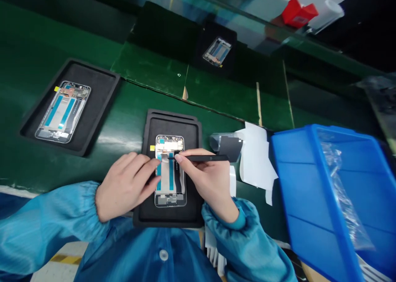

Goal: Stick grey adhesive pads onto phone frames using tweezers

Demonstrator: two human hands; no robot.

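Observation:
An opened smartphone frame (170,143) lies face down in a black foam tray (173,218), showing a circuit board at its top and blue strips down its middle. My left hand (125,187) lies at the frame's left edge, with its fingertips touching the frame and holding nothing I can make out. My right hand (206,178) grips a slim black spudger (207,158). The spudger's thin tip reaches over the frame's upper middle, near a dark flat cable. Fingers hide part of that area.
Two similar phone frames lie farther off on the green bench, one in a black tray (71,67). To the right are white sheets (255,158), a dark film piece (228,146) and a blue plastic bin (321,203) holding clear film. A red box (298,13) stands at the back.

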